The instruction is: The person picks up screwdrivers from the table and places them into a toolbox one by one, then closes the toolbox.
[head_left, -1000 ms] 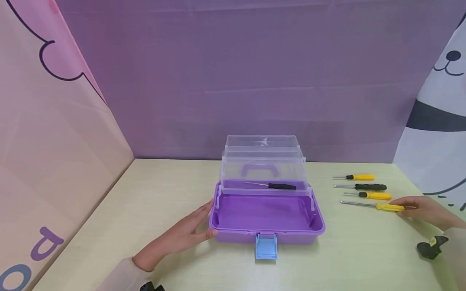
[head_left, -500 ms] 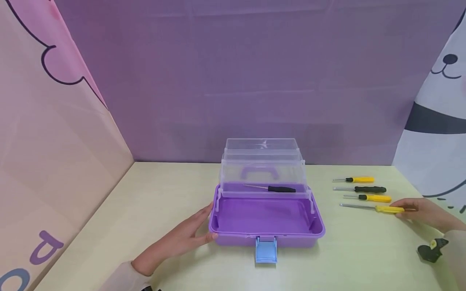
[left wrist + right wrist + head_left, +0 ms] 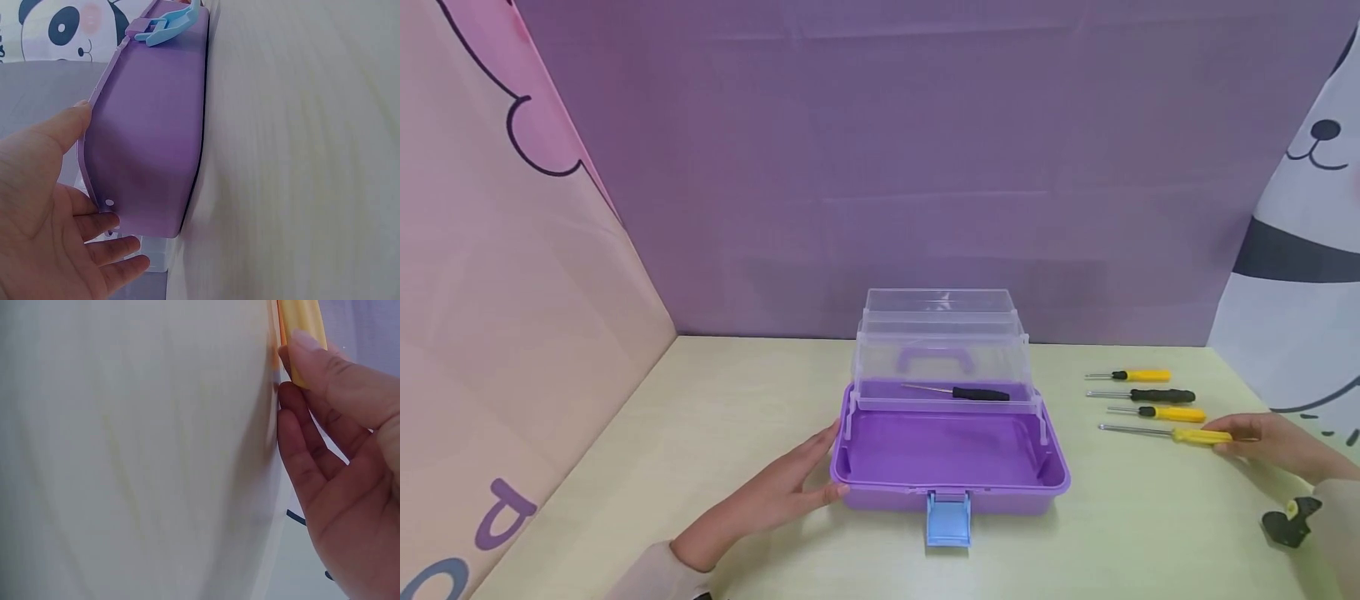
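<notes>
Yellow screwdriver (image 3: 1195, 436): right of the frame, lowest of four.
Right grip (image 3: 1270, 442): pinches its handle end; the step appears to be the pick-up, the next move calling for a steady lift clear of the neighbouring screwdriver (image 3: 1180, 414).
Left grip (image 3: 782, 487): unclenched, touches the purple box (image 3: 887, 499) at lower centre.
Shaft (image 3: 1135, 430): cut off in the right-wrist view; contact with the tabletop (image 3: 1135, 533) cannot be told.

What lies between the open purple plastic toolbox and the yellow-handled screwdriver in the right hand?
In the head view, only bare pale tabletop lies between the toolbox and the screwdriver.
</notes>
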`<state>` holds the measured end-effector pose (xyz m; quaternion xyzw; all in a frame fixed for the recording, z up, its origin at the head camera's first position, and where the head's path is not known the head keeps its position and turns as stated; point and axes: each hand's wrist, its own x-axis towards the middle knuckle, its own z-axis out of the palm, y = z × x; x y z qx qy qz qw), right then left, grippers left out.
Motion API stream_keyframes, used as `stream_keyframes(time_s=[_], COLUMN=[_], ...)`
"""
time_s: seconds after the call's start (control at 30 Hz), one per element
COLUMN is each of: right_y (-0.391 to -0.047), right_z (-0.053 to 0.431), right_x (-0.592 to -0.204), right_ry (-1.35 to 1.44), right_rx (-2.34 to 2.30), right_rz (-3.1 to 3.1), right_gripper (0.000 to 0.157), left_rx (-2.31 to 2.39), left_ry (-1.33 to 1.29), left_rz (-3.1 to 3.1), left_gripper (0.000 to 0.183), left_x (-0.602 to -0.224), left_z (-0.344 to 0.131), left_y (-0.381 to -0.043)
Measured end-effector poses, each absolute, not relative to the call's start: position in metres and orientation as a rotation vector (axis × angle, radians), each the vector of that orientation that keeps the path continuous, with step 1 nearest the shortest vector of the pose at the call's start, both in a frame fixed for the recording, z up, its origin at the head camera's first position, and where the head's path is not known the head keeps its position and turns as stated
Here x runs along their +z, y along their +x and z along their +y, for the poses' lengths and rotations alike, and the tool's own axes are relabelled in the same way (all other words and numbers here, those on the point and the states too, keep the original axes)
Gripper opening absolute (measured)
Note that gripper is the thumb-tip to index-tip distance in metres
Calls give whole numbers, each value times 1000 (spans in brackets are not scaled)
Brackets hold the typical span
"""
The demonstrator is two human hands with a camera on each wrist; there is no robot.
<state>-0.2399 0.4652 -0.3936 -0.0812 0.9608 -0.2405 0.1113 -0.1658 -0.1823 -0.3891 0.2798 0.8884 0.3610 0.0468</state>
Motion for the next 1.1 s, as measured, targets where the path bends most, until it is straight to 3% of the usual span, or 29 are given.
stream_keyframes(time_s=[0.3,1.1], right_y=[-239,-231], right_z=[471,475], right_x=[-398,-400], right_ry=[-193,-201], right_rx=[-714,-766], right_rz=[2822,2824], right_gripper=[49,45], left_rx=[1097,1094], left_ry=[850,854], left_rz=[2706,2714], left_gripper=[79,79], left_x=[-389,-391], left_z=[-182,-182], left_y=[-166,-167])
